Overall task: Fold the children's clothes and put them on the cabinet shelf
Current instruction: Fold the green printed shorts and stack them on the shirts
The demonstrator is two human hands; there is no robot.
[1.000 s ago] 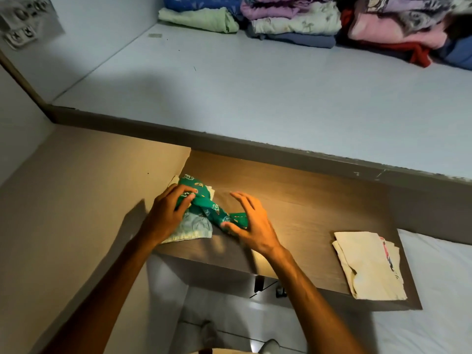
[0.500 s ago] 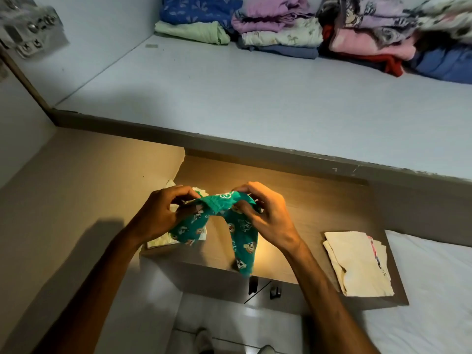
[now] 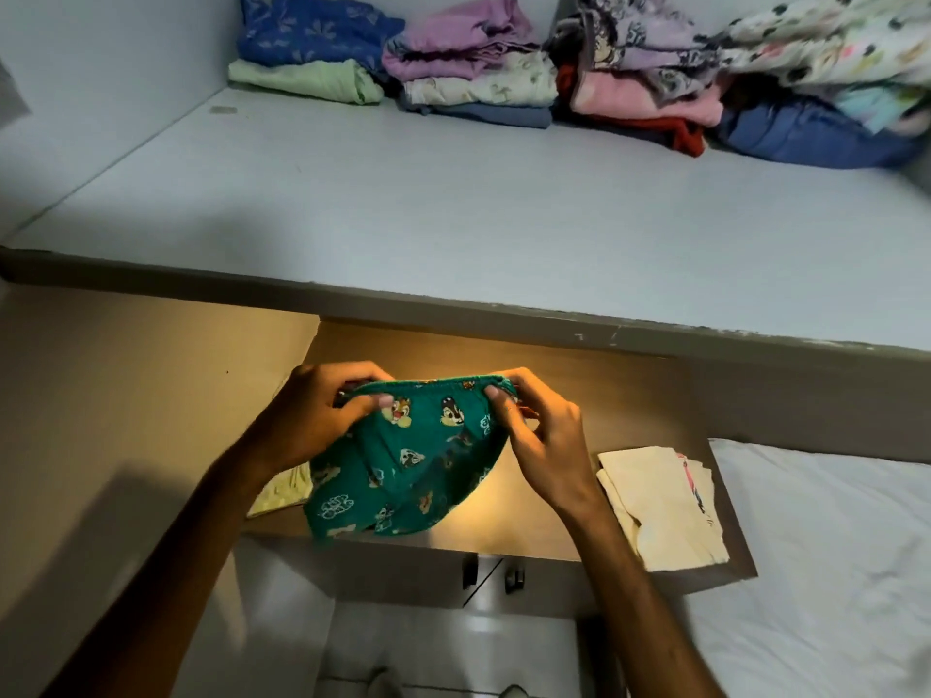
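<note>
A small green garment [image 3: 403, 460] printed with cartoon chipmunks hangs spread between my hands above the brown wooden surface [image 3: 579, 395]. My left hand [image 3: 312, 420] pinches the left end of its waistband, and my right hand [image 3: 539, 425] pinches the right end. The cloth droops down over the surface's front edge. A pale yellow-green folded piece [image 3: 282, 491] lies partly hidden under the garment and my left wrist. Folded cream clothes [image 3: 660, 501] lie at the right end of the surface.
The white cabinet shelf [image 3: 453, 209] stretches behind, with stacks of folded clothes [image 3: 504, 78] along its back wall. A beige panel [image 3: 126, 405] stands at the left. White bedding [image 3: 831, 546] lies at the right. Cupboard door handles [image 3: 493, 571] show below.
The green garment was lifted off the pale folded piece on the surface, and both hands have stretched its waistband wide so it hangs open. The camera tilted upward.
</note>
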